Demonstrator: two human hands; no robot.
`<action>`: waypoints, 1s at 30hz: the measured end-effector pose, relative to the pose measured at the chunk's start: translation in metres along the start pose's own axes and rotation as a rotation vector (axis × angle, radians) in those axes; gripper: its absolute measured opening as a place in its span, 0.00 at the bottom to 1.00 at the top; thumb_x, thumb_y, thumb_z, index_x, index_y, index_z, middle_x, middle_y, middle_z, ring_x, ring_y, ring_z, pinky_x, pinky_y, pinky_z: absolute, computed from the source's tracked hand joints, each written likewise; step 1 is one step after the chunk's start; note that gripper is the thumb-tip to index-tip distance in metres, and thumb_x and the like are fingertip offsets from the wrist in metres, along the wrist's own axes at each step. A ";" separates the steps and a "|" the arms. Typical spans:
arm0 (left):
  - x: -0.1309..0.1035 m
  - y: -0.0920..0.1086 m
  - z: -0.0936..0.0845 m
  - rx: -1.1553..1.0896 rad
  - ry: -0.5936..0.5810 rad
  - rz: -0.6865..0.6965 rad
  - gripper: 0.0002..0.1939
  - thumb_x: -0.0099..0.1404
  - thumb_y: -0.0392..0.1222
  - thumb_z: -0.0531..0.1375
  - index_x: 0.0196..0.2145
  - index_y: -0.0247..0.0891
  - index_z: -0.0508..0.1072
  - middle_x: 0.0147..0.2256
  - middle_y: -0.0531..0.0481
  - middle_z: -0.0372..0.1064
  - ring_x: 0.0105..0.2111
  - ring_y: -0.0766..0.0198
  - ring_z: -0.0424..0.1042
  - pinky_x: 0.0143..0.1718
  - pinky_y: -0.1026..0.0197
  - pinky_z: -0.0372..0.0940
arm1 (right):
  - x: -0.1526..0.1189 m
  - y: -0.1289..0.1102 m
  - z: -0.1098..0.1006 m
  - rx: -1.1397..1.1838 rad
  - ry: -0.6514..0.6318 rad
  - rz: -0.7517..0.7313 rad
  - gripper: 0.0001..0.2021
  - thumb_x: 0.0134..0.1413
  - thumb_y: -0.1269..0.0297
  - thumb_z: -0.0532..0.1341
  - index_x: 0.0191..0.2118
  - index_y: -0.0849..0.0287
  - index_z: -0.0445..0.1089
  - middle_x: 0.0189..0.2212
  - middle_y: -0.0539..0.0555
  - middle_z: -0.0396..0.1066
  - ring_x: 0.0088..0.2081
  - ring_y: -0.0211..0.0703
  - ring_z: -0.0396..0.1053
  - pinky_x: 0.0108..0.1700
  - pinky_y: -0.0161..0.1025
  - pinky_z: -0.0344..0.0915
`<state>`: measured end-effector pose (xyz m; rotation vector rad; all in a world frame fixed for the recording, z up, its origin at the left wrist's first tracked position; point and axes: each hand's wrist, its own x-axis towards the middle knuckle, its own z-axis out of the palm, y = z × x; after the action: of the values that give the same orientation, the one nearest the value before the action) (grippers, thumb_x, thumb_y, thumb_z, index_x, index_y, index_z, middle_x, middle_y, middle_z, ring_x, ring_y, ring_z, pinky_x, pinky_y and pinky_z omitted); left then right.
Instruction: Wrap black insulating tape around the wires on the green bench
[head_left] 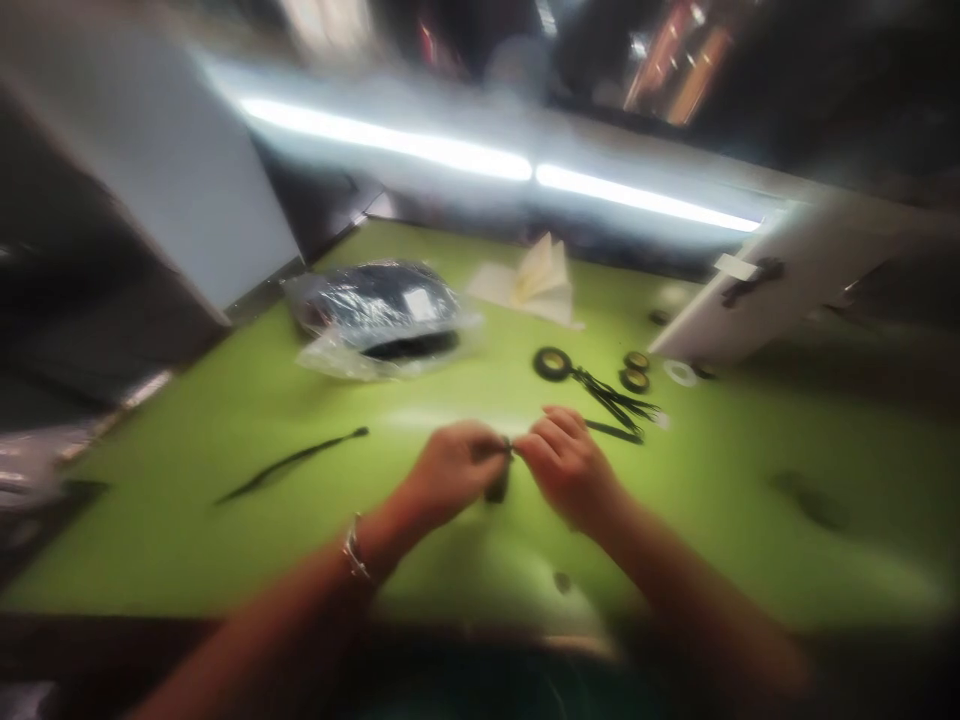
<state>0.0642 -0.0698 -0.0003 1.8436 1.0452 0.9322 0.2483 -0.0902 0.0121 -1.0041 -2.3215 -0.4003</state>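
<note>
My left hand (459, 467) and my right hand (568, 462) meet near the middle of the green table (300, 560), each with its fingers pinched. Between the fingertips is a small dark piece (509, 447), and a dark strip (496, 486) hangs below it beside my left hand. Just beyond my right hand lie several black straps (611, 400). To the left of my left hand, one thin black strap (296, 459) rests on the table.
A clear plastic bag (382, 310) with dark contents lies at the back left. Behind the straps are a black roll (553, 364), two smaller rolls (634, 380), a white ring (679, 373) and open paper (541, 280). A white panel (720, 300) stands right.
</note>
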 end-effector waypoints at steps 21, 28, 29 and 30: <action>0.005 0.004 -0.011 -0.379 -0.209 -0.245 0.16 0.58 0.50 0.61 0.25 0.33 0.77 0.22 0.49 0.71 0.22 0.68 0.64 0.25 0.65 0.58 | -0.012 0.010 0.007 -0.004 0.154 -0.127 0.09 0.57 0.75 0.59 0.42 0.56 0.68 0.29 0.51 0.68 0.39 0.42 0.63 0.53 0.46 0.63; 0.006 0.001 -0.011 -0.320 -0.192 -0.236 0.16 0.59 0.50 0.62 0.24 0.33 0.76 0.24 0.48 0.73 0.26 0.65 0.67 0.29 0.63 0.60 | -0.014 0.016 0.012 0.018 0.118 -0.115 0.10 0.58 0.74 0.57 0.43 0.54 0.68 0.30 0.51 0.69 0.40 0.42 0.64 0.53 0.48 0.63; 0.006 0.000 -0.010 -0.294 -0.186 -0.229 0.15 0.59 0.50 0.62 0.26 0.33 0.77 0.25 0.48 0.74 0.26 0.64 0.68 0.29 0.63 0.61 | -0.013 0.016 0.012 0.022 0.113 -0.112 0.09 0.58 0.74 0.57 0.42 0.54 0.68 0.30 0.51 0.69 0.40 0.42 0.64 0.53 0.47 0.62; 0.006 -0.001 -0.010 -0.250 -0.170 -0.209 0.14 0.59 0.49 0.62 0.28 0.33 0.78 0.26 0.48 0.74 0.27 0.64 0.68 0.29 0.63 0.61 | -0.011 0.016 0.012 0.028 0.105 -0.106 0.09 0.58 0.75 0.57 0.40 0.55 0.68 0.29 0.51 0.69 0.39 0.42 0.64 0.52 0.47 0.62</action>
<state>0.0576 -0.0615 0.0040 1.5455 0.9494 0.7324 0.2623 -0.0800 -0.0034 -0.8295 -2.2855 -0.4504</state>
